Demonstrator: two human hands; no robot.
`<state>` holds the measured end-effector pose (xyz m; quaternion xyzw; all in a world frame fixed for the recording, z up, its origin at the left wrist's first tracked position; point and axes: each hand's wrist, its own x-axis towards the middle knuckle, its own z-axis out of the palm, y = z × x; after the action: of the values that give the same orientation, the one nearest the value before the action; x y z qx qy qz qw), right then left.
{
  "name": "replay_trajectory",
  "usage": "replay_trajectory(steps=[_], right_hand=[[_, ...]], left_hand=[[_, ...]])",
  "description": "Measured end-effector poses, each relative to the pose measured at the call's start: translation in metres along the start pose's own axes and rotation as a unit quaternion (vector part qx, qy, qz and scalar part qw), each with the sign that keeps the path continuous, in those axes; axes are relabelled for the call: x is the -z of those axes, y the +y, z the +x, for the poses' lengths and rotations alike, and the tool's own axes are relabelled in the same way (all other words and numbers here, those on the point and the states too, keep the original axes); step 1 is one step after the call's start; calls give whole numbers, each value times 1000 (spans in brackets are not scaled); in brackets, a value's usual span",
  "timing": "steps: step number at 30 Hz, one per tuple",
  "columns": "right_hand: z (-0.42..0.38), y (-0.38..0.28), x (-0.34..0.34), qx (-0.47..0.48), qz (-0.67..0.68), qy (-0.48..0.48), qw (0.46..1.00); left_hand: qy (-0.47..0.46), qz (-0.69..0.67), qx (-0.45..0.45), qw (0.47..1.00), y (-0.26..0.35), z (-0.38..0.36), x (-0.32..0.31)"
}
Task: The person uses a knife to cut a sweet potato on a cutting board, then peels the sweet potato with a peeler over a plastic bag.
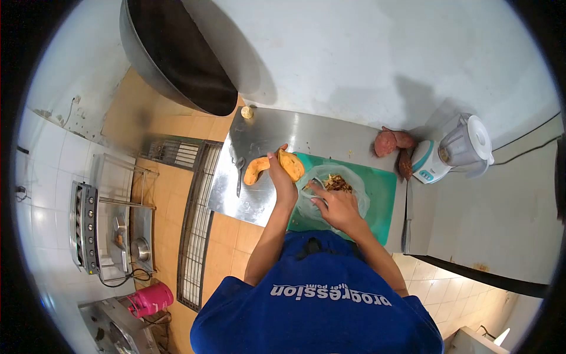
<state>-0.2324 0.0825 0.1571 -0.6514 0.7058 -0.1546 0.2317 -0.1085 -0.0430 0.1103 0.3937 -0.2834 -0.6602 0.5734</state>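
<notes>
My left hand (283, 180) is wrapped round a curved, peeled orange-yellow sweet potato (256, 169), held above the steel table. Part of it lies hidden behind my fingers. Over a clear plastic bag (361, 197) is my right hand (337, 207), its index finger and thumb apart near the bag's left side. Brown and yellow peelings (337, 183) lie in the bag just beyond my knuckles. Under the bag is a green cutting board (382, 203). A dark spoon (239, 177) rests on the table to the left of my left hand.
Reddish unpeeled sweet potatoes (387, 143) lie by the wall, beside a white blender (463, 147). A knife (407, 218) is right of the board. A small pale piece (247, 112) sits at the table's far left corner. A large dark pan (177, 59) looms upper left.
</notes>
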Motion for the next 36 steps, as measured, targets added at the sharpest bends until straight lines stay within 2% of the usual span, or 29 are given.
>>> replay_trajectory(steps=[2,3,7,9,11,12,14,15,17,18,20,21,23,24,25,26,27,28,30,31,33,34,36], right_hand=[[-4,5,-2,25,44,66,997],[-5,0,6,20,46,63,997],[17,-6,30,22,89,107,990],[20,-4,28,34,109,116,987],[17,-3,19,30,112,106,988],[14,-4,17,36,108,106,988],[1,0,13,-5,40,-63,997],[-5,6,5,-3,38,-61,997],[-14,20,-8,15,99,-12,995],[-18,25,-11,13,100,-18,995],[-29,32,-15,-53,160,115,979],[-32,40,-19,-57,160,113,979],[-36,65,-42,-94,279,155,943],[-38,88,-72,-111,270,170,941],[-40,100,-83,-115,270,172,940],[-41,103,-85,-223,361,39,905],[-41,108,-83,-319,438,-93,836],[-42,112,-80,-316,433,-86,840],[-53,92,-74,-247,449,11,859],[-52,91,-75,-246,450,10,859],[-53,89,-80,-189,427,89,880],[-53,92,-83,-193,429,90,878],[-48,104,-85,-267,426,-42,863]], left_hand=[[-14,54,-22,998,1,3,1],[-26,108,-41,993,0,-1,4],[-80,157,-36,984,-4,-16,0],[-121,204,-73,969,-3,-20,-2],[-104,162,-61,979,-11,-9,5],[-67,102,-35,992,-16,2,13],[-15,-6,6,1000,-11,12,18],[-17,-8,3,1000,-7,15,19],[-17,3,23,1000,-5,17,23],[-12,4,28,1000,-10,15,27],[-11,51,13,999,-23,10,34],[-10,52,16,998,-29,6,37],[-67,46,147,986,-39,-3,42],[-86,69,192,975,-44,-5,44],[-89,69,196,974,-50,-7,46],[-94,75,249,961,-57,-10,47],[-101,79,298,946,-64,-9,45],[-116,77,300,944,-70,-11,43],[-144,98,303,937,-73,-15,44],[-171,123,309,928,-74,-16,45],[-176,140,327,918,-65,-19,40],[-181,144,317,920,-60,-22,38],[-188,149,309,920,-47,-30,31]])
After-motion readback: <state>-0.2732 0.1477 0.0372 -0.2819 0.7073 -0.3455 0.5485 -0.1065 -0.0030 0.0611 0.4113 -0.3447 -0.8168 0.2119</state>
